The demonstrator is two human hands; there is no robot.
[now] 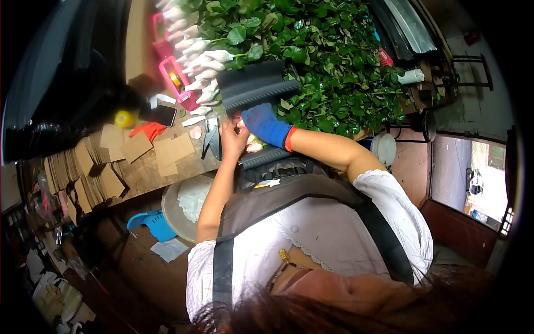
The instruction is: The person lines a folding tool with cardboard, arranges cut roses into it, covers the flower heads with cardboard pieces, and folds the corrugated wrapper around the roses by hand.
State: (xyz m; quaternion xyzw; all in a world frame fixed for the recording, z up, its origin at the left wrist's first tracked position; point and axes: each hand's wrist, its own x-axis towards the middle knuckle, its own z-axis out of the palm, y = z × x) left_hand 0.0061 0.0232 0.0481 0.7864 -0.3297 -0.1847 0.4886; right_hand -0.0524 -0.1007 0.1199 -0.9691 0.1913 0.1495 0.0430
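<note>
Close to the dark apron [267, 197], a few pale flower heads [254, 147] are held at the bench edge by the pinched fingers of the bare left hand [232, 136], while the blue-gloved right hand [260, 122] is curled beside them, its exact grip hidden. Scissors [211, 138] are seen just left of the hands; beyond, a black padded sheet [253, 86] is flanked by white-sleeved buds [194, 53] and a broad mass of green leaves [328, 72].
</note>
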